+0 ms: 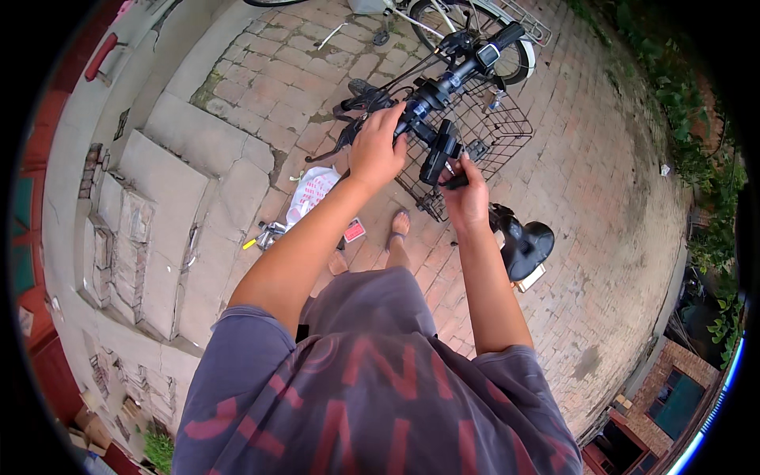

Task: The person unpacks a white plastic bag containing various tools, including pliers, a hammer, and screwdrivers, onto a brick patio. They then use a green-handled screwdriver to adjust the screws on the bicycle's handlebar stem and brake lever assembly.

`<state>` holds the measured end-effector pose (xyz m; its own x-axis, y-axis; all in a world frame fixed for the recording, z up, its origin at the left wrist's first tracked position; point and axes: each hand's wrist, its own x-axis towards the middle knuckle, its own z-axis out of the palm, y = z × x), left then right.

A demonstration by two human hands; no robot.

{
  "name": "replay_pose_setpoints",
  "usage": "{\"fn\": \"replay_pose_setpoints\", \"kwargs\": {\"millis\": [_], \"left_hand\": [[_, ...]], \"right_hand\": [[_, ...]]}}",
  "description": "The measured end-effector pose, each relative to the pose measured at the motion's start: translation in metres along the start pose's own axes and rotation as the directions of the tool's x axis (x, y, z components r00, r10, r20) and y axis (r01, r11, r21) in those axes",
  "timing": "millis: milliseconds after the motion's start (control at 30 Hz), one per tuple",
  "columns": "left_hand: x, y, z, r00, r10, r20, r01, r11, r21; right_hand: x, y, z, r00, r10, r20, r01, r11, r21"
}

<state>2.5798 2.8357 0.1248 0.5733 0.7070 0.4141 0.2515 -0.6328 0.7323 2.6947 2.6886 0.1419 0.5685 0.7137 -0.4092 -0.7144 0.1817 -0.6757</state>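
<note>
The left hand point(375, 157) has its fingers clamped on the black handlebar point(428, 96), which runs up and right from them; the right hand point(469, 196) has its fingers pinched on a small dark piece point(454, 183) (shape hard to make out). Between both hands' fingers sits a black cylinder point(440, 153); beyond them, a wire basket point(518, 141), then a bicycle wheel point(524, 73).

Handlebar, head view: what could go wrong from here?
1. The small dark part at the right hand's fingertips could slip, perhaps landing in the wire basket or on the bricks.
2. The handlebar might swing if the left hand, at its near end, pushes unevenly.
3. The metal things by the white bag lie near the feet and could get kicked.
</note>
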Motion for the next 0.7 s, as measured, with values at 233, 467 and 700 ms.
{"fn": "replay_pose_setpoints", "kwargs": {"millis": [233, 467, 700], "left_hand": [[-0.002, -0.004, -0.006, 0.999, -0.031, 0.039, 0.026, 0.993, 0.117], [0.000, 0.001, 0.005, 0.987, -0.159, 0.001, 0.158, 0.979, -0.125], [0.012, 0.024, 0.004, 0.837, -0.547, -0.025, 0.533, 0.824, -0.192]], "right_hand": [[-0.026, -0.021, 0.046, 0.995, -0.075, -0.065, 0.054, 0.958, -0.283], [-0.016, -0.023, 0.098, 0.983, -0.043, 0.179, 0.136, 0.826, -0.547], [-0.019, -0.059, 0.040, 0.993, -0.118, 0.029, 0.122, 0.949, -0.289]]}}
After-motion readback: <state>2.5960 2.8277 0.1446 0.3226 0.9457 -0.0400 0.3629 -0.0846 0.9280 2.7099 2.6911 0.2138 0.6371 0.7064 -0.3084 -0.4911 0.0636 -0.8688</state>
